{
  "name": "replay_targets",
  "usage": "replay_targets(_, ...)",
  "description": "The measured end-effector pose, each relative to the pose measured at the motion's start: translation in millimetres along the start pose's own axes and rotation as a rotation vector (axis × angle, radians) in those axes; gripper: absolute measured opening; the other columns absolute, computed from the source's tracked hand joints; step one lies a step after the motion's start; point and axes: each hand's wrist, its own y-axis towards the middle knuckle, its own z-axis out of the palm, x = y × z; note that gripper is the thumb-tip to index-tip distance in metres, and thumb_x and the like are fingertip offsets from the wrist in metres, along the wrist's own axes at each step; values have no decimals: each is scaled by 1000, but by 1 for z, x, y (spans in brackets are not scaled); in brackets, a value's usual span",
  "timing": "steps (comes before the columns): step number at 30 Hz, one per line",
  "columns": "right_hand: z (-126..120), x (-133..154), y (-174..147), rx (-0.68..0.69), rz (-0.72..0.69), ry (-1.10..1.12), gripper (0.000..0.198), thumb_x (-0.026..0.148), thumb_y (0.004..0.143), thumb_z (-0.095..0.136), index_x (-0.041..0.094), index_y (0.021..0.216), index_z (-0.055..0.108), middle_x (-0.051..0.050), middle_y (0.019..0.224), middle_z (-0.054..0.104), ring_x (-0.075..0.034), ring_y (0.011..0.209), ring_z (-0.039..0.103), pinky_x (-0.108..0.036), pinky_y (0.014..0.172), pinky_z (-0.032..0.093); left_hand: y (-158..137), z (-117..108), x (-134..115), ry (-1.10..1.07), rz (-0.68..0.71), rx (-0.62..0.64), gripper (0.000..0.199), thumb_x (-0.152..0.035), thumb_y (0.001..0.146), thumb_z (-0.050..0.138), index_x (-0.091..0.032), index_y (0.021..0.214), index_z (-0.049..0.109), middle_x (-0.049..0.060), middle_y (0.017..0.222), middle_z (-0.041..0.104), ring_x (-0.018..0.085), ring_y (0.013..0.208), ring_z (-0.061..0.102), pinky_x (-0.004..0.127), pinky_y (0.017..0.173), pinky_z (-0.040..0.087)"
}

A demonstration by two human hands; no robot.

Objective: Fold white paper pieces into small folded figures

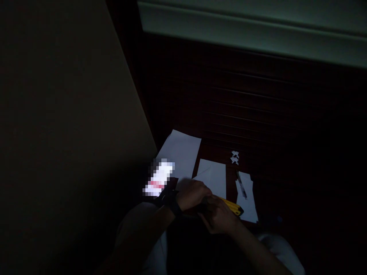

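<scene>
Both hands meet low in the middle of the dim head view. My left hand (193,194), with a dark watch (172,202) on its wrist, is closed at the right hand's fingertips; anything it holds is hidden. My right hand (219,217) is wrapped round a yellow and black utility knife (233,206), whose black-tipped end sticks out to the right. The knife's front part is lost behind the fingers. Just beyond the hands lies a white sheet of paper (216,175) with a slanting line or fold across it.
A larger white sheet (183,151) lies farther left, beside a lit, blurred phone screen (159,178). At the right, a pen (241,185) rests on smaller papers (249,204). Small paper scraps (234,157) lie beyond. A pale wall or panel (71,95) rises at left.
</scene>
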Motion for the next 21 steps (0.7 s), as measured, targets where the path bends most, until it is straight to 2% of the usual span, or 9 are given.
replay_targets(12, 5, -2, -3, 23, 0, 0, 17, 24, 82, 51, 14, 76, 64, -9, 73, 65, -21, 79, 57, -36, 78, 43, 0, 1, -4, 111, 93, -21, 16, -19, 82, 49, -20, 76, 64, 3, 75, 67, 19, 78, 58, 30, 73, 42)
replay_targets(14, 6, -2, -5, 26, 15, -11, 19, 24, 82, 51, 15, 74, 64, -8, 70, 65, -21, 79, 58, -38, 81, 42, 0, 0, -2, 72, 48, -79, 21, -20, 85, 44, -21, 80, 64, 3, 76, 67, 18, 78, 58, 29, 73, 41)
replay_targets(17, 4, -2, -7, 17, 67, -34, 23, 23, 84, 50, 16, 68, 65, -8, 64, 63, -23, 82, 58, -39, 81, 42, 2, -2, 4, -2, -98, -226, 22, -27, 88, 43, -21, 88, 64, 3, 81, 66, 17, 80, 58, 28, 74, 40)
replay_targets(21, -5, -5, -12, -49, 197, -47, 20, 20, 86, 48, 17, 84, 67, -10, 84, 67, -24, 97, 55, -38, 81, 40, 3, -7, 14, 10, -261, -337, 28, -36, 88, 42, -19, 78, 62, 4, 76, 64, 17, 77, 57, 27, 70, 39)
